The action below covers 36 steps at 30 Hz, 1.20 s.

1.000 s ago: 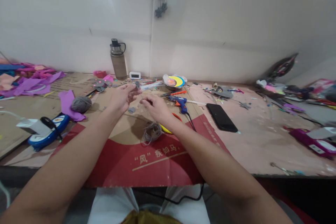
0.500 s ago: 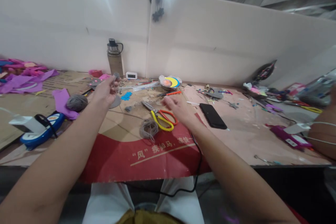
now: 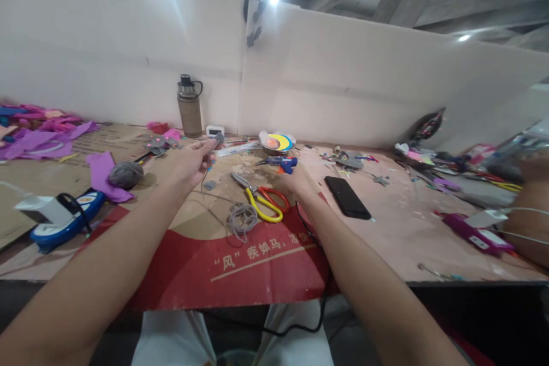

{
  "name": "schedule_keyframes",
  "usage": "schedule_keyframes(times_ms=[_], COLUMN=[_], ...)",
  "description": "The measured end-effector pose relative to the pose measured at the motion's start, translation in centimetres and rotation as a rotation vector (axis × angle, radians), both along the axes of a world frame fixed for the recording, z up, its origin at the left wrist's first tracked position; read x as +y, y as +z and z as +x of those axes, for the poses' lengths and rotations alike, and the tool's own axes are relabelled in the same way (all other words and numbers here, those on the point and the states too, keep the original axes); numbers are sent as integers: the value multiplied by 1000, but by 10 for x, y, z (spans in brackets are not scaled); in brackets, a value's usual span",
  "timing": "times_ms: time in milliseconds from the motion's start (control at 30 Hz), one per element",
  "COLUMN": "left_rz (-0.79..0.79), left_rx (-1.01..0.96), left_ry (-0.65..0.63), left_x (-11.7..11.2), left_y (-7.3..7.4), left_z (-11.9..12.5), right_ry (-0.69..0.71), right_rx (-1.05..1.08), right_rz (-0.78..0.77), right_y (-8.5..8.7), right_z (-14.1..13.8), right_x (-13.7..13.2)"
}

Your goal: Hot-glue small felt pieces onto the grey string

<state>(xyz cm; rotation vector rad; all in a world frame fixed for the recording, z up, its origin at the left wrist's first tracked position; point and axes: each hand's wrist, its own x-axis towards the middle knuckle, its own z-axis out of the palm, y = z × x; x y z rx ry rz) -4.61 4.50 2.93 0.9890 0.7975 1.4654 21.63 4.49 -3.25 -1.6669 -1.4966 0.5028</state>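
Observation:
Pinched in the fingers of my left hand (image 3: 198,161) is a small grey felt piece (image 3: 219,139), with a strand of grey yarn trailing down below. My right hand (image 3: 291,181) grips a blue hot glue gun (image 3: 286,164) with an orange trigger, its nozzle pointing left; a black cord runs from it toward the table's front edge. Between and below the hands lie scissors (image 3: 266,206) with yellow and orange handles and a loose coil of grey yarn (image 3: 242,221). A small grey scrap (image 3: 210,185) rests on the cardboard left of the scissors.
Left are a grey yarn ball (image 3: 126,175), purple felt (image 3: 103,168) and a blue power strip (image 3: 68,220). A bottle (image 3: 189,108) and a bowl (image 3: 277,143) stand behind. Right lie a black phone (image 3: 347,198) and a purple power strip (image 3: 476,233); another person's arm (image 3: 529,206) is beyond.
My left hand has moved right with the grey felt piece. My right hand now shows the glue gun raised from the table, its blue body in plain view. The camera has tilted up slightly.

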Motion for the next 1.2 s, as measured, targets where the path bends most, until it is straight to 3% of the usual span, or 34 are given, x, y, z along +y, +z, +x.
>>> schedule_keyframes(times_ms=[100, 167, 267, 333, 467, 667, 1200], left_rz=[-21, -41, -54, -45, -36, 33, 33], left_rx=[11, 23, 63, 99, 151, 138, 208], left_ry=[-5, 2, 28, 45, 77, 79, 51], left_x=[-1, -3, -6, -8, -12, -11, -10], left_y=[-2, -3, -4, -5, -6, -10, -13], left_z=[3, 6, 11, 13, 18, 22, 20], right_ry=[48, 229, 437, 466, 380, 326, 309], right_rx=[216, 543, 688, 649, 428, 130, 14], right_rz=[71, 166, 240, 246, 261, 443, 426], right_y=[13, 24, 39, 44, 42, 38, 39], right_z=[-17, -30, -45, -49, -49, -47, -52], right_x=[-14, -28, -48, -58, -64, -64, -69])
